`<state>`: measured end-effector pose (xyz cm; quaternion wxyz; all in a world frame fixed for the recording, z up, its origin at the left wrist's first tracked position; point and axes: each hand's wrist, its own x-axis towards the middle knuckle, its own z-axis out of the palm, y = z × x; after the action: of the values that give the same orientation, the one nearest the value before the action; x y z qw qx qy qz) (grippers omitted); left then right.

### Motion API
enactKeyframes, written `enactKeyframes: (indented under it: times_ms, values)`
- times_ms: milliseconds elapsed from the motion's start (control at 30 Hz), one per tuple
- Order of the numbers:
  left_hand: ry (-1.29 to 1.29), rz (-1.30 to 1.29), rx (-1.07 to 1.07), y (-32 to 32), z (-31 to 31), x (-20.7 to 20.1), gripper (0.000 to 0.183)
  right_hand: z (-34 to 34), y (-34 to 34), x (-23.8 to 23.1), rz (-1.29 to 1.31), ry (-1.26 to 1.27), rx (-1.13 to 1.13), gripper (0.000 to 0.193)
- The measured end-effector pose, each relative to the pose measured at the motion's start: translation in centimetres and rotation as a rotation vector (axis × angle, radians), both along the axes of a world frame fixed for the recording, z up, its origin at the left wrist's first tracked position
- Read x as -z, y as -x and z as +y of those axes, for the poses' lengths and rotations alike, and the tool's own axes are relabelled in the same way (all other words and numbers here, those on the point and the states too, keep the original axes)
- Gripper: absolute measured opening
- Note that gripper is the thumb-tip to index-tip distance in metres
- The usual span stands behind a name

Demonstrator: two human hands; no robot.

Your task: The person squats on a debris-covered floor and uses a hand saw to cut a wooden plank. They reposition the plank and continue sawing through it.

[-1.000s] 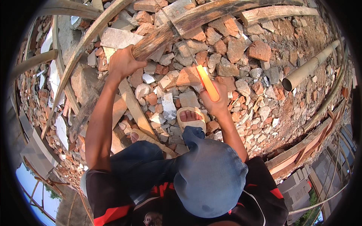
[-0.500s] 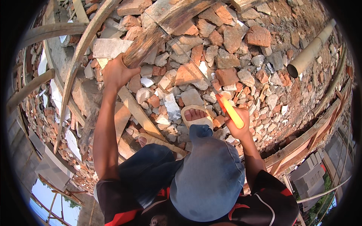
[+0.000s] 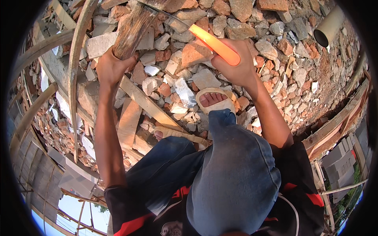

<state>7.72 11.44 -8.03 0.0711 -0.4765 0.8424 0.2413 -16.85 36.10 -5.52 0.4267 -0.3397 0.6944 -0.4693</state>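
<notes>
Fingers wrapped round it, my left hand (image 3: 112, 70) grips the near end of a rough wooden beam (image 3: 136, 30) that runs away toward the upper edge. My right hand (image 3: 240, 65) is closed on the orange handle of a handsaw (image 3: 212, 42). Its thin dark blade reaches up and left to the beam, and the blade's far end is cut off by the picture's edge. Whether the teeth sit in a cut does not show. Below the hands, my sandalled foot (image 3: 215, 99) stands on broken brick and stone.
Rubble of brick and concrete (image 3: 195, 53) covers the ground. Long curved-looking timbers (image 3: 75, 67) lie at the left, and a loose plank (image 3: 147, 103) lies near my feet. A wide pipe (image 3: 330, 26) rests at the upper right. Wooden boards (image 3: 334, 126) edge the right side.
My right hand has moved forward and left with the saw, bringing its handle closer to the beam. My left hand keeps its grip. The whole view has shifted a little.
</notes>
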Motion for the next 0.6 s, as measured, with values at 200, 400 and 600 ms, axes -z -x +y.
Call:
enactKeyframes:
  times_ms: [200, 400, 600]
  values:
    - [0.063, -0.060, 0.022, 1.1, 0.1, -0.2, 0.058, 8.5, -0.8, 0.1, 0.111, 0.006, 0.004, 0.014]
    - [0.033, -0.105, -0.013, 0.3, 0.3, -0.5, 0.061, 4.3, -1.5, -2.6, 0.314, -0.324, -0.260, 0.034]
    - [-0.022, -0.079, -0.031, 0.3, 1.0, -0.5, 0.060, -0.3, -1.7, -0.2, 0.094, 0.042, -0.076, 0.014]
